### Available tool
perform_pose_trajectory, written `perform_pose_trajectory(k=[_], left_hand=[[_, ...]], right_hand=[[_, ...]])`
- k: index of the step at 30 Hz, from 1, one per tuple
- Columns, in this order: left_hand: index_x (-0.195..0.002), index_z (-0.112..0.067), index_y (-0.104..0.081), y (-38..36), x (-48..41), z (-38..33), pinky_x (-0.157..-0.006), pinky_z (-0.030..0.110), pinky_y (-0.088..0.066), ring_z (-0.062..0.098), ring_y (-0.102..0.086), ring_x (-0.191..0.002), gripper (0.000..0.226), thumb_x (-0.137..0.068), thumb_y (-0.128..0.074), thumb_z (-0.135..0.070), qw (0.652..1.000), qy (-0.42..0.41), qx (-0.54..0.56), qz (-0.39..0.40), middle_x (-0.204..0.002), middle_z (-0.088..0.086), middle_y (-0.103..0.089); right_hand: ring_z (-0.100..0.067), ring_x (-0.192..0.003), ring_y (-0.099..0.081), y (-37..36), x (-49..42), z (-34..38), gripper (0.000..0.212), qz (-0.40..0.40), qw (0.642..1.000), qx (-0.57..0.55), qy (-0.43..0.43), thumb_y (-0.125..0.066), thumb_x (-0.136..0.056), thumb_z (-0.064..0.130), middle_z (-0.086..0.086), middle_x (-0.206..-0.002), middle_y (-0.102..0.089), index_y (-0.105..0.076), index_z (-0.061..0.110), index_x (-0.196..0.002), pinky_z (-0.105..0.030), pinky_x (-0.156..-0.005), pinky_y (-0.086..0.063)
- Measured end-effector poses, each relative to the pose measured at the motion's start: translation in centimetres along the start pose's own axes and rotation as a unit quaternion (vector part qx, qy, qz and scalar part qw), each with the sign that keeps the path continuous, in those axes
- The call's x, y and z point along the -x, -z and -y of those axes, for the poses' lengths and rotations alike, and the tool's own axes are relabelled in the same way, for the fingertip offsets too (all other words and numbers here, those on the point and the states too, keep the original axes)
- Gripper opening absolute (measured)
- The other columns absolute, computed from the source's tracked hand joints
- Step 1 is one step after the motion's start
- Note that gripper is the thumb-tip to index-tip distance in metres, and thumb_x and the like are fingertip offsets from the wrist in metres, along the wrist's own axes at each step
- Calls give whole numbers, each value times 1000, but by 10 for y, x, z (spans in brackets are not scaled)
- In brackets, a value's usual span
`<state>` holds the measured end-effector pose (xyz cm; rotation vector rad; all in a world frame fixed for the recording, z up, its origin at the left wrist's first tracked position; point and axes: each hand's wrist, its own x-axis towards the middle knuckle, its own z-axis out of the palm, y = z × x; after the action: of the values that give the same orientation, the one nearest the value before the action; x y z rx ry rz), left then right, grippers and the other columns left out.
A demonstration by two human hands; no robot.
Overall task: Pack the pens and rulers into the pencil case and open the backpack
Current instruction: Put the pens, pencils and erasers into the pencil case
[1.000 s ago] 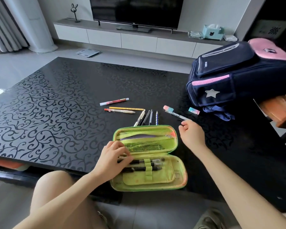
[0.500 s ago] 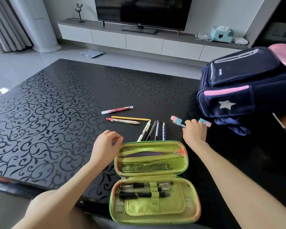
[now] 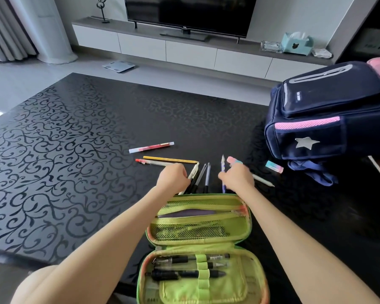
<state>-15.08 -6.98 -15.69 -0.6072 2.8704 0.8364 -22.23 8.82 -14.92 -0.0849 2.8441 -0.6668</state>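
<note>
Your left hand (image 3: 173, 179) sits just past the far rim of the open green pencil case (image 3: 184, 204), its fingers curled round the white pen (image 3: 195, 170) at the left edge of a small fan of pens. Two dark pens (image 3: 203, 172) lie just beside it on the black patterned table (image 3: 75, 150). Your right hand (image 3: 237, 179) pinches the blue patterned pen (image 3: 223, 165) between thumb and fingertips, with the pen's tip pointing away from you. The same hand covers the middle of a pale pencil (image 3: 262, 179) with a pink-and-teal cap; you cannot tell whether it also grips that one. Farther out lie a red pen (image 3: 151, 147), a yellow pencil (image 3: 170, 160) and a red-tipped pen (image 3: 154, 163), none of them touched. Three black pens (image 3: 180, 259) sit under the elastic loops in the near half of the case. The navy-and-pink backpack (image 3: 316, 132) lies zipped at the table's right, with an eraser (image 3: 274, 167) just beside it.
</note>
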Motion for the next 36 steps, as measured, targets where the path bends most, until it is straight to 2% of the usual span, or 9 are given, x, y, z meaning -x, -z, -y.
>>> perform_pose_trajectory(k=[4,7,11,17,19,20,25,30,36], left_hand=[[-96,-7,-66,23,27,-9,-72,29,-45,20,-58,-82,24,-89,-54,-27,991,-45,109,-57,-87,3,-66],[-102,-12,-65,40,61,-24,-82,34,-50,14,-63,-86,28,-94,-49,-35,962,-102,254,8,-93,1,-68],[-85,-14,-62,43,120,-27,-57,25,-43,8,-52,-54,19,-94,-49,-24,945,-158,286,32,-62,-4,-58],[-82,-37,-63,29,192,50,-60,9,-40,-2,-56,-62,16,-87,-61,-22,966,-159,204,-5,-67,-12,-63],[-83,-45,-62,24,207,85,-65,10,-39,-3,-55,-71,3,-83,-59,-43,974,-185,129,-10,-77,-24,-62],[-85,-44,-63,22,212,98,-68,12,-40,-1,-54,-76,16,-81,-53,-56,976,-200,80,-20,-80,-26,-60],[-94,-27,-69,9,226,118,-68,15,-38,8,-43,-73,49,-93,-29,-54,953,-283,-44,-103,-78,-20,-54],[-91,-22,-71,0,223,97,-64,22,-40,12,-40,-73,41,-93,-36,-43,934,-328,-74,-119,-76,-5,-59],[-79,-18,-70,-21,214,59,-59,27,-50,19,-54,-68,28,-85,-47,-34,930,-346,-72,-98,-73,-4,-60]], right_hand=[[-19,-59,-64,27,26,1,19,-140,941,-301,70,-54,-85,16,-9,-66,-68,-63,3,-76,-32,-61,-52],[-13,-52,-65,40,72,15,10,-46,859,-505,67,-50,-88,2,-9,-66,-67,-57,4,-80,-26,-54,-55],[-18,-58,-68,39,139,13,15,108,805,-579,67,-53,-89,-1,-8,-66,-68,-58,6,-77,-30,-58,-59],[-12,-74,-65,15,182,-54,6,97,919,-374,80,-62,-86,19,-1,-82,-70,-64,14,-88,-27,-66,-52],[-10,-76,-63,1,187,-75,5,39,967,-227,109,-62,-86,21,6,-79,-67,-64,19,-83,-25,-70,-51],[-9,-74,-61,-5,189,-82,6,15,976,-172,131,-61,-86,20,9,-77,-65,-63,20,-81,-22,-68,-50],[-7,-66,-53,-21,195,-89,6,-75,968,-81,225,-62,-85,12,12,-74,-58,-67,15,-86,-19,-61,-44],[-7,-69,-53,-27,192,-91,8,-94,965,-72,234,-61,-85,11,8,-78,-65,-67,14,-87,-22,-61,-46],[-7,-67,-52,-30,192,-92,8,-103,963,-65,240,-59,-85,11,5,-79,-66,-67,13,-86,-8,-57,-33]])
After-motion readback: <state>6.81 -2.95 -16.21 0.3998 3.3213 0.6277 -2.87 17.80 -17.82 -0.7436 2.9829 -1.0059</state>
